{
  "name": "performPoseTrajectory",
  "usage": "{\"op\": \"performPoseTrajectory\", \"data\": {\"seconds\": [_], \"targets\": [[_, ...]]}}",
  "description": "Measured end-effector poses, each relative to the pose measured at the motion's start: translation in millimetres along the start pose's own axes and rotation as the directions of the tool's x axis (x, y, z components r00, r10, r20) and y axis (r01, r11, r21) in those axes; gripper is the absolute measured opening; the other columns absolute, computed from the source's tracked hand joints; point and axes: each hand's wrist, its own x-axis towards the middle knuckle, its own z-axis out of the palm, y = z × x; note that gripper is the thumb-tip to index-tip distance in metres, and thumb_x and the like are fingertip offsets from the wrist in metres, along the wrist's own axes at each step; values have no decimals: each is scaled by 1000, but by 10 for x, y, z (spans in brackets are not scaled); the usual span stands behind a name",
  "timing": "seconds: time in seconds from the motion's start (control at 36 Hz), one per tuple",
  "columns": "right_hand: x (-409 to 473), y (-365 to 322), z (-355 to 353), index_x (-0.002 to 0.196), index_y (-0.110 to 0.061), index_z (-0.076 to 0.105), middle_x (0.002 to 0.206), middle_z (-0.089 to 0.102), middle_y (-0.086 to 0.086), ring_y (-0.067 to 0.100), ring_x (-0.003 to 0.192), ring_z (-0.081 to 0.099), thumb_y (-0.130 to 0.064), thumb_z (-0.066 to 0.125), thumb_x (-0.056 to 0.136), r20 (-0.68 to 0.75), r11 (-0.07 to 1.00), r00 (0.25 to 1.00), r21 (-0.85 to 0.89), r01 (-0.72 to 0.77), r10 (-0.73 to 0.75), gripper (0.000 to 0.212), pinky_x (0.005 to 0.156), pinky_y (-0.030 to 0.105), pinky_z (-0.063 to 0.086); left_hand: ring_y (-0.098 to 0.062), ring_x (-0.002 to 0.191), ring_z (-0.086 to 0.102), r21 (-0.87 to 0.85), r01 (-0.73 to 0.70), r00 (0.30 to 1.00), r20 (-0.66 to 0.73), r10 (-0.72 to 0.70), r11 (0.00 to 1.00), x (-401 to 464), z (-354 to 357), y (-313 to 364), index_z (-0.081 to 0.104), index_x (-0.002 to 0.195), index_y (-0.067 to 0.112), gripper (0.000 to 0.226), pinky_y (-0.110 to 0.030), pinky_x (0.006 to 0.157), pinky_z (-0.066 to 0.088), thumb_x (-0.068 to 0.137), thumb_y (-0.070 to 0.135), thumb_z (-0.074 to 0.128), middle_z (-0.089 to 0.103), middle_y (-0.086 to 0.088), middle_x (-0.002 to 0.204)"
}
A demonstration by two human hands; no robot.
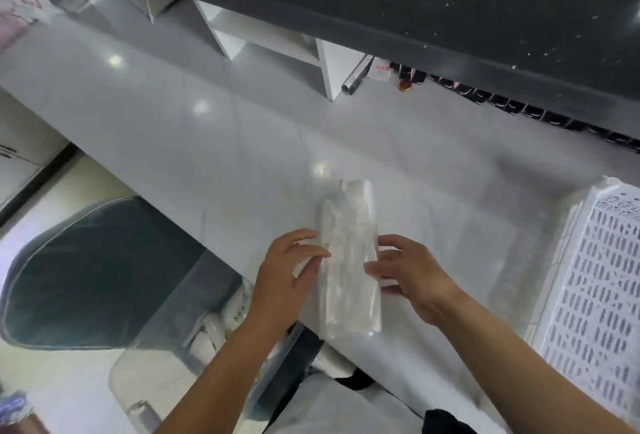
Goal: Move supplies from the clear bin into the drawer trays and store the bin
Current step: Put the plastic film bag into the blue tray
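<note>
A long clear plastic packet (349, 260) of white supplies lies on the white counter (207, 128), its near end at the counter's front edge. My left hand (291, 271) holds the packet's left side, fingers and thumb curled against it. On the other side, my right hand (408, 274) grips the packet with its thumb and fingers. The clear bin (194, 340) sits below the counter edge at lower left, with white items inside it. A white perforated tray (595, 281) stands on the counter at the right.
A dark speckled shelf (415, 0) overhangs the back of the counter. Under it are white dividers (332, 66), a chrome tube (353, 80) and a row of small dark bottles (519, 108). A grey-blue chair seat (86, 277) stands at the lower left.
</note>
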Motion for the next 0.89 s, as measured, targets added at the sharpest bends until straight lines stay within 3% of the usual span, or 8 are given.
{"op": "performPoseTrajectory", "data": {"seconds": [0.08,0.19,0.28,0.44,0.56,0.64,0.72,0.89], "targets": [[18,134,85,99,-12,70,86,75,12,24,74,75,12,68,78,-88,994,996,-113,-4,-6,32,59,35,61,3,118,53,-162,312,950,50,-309,936,-70,96,-98,68,111,39,27,-21,100,46,96,18,61,53,17,129],[42,147,110,94,-19,71,81,76,8,20,69,75,11,67,80,-77,977,996,-209,34,-52,34,56,30,60,-11,109,64,-382,636,761,165,-627,671,-77,194,-150,60,125,32,32,-28,94,51,96,17,61,61,5,127],[53,122,142,98,-23,70,79,76,7,21,69,74,8,69,79,-50,956,996,-288,59,-76,36,56,29,60,-24,109,68,-475,676,717,243,-654,564,-34,193,-130,62,124,24,32,-42,100,52,94,12,62,69,-6,121],[100,264,301,96,-36,66,80,71,-4,18,64,70,-7,70,79,-150,852,978,-521,49,-148,34,61,32,62,-25,98,73,-395,725,687,363,-629,564,126,129,-87,67,122,18,30,-39,90,58,94,13,58,75,-6,110],[116,424,354,125,-33,59,109,62,-3,19,92,64,-24,67,85,-252,653,915,-757,16,-314,42,77,29,55,-22,93,75,-370,713,701,407,-586,596,142,93,-113,68,118,19,31,-37,84,60,89,9,65,76,-3,107],[88,402,404,129,-31,57,112,63,-4,14,86,63,-21,62,86,-346,778,891,-628,14,-295,44,72,26,54,-24,91,75,-376,689,723,412,-554,620,135,98,-153,71,104,23,26,-44,87,59,87,4,66,77,-2,102],[28,305,458,118,-23,62,104,69,0,18,77,68,-11,69,81,-403,954,909,-298,-22,-105,40,57,25,54,-24,90,75,-386,690,720,453,-525,613,112,80,-177,72,99,27,23,-43,86,60,87,7,66,78,-1,98],[-402,265,564,105,-15,73,93,78,8,24,79,76,-10,73,79,-221,999,975,-24,-40,33,27,58,29,57,-24,87,75,-383,682,698,595,-398,623,-9,-139,-215,66,110,38,38,-38,75,60,78,20,77,79,1,96]]}}
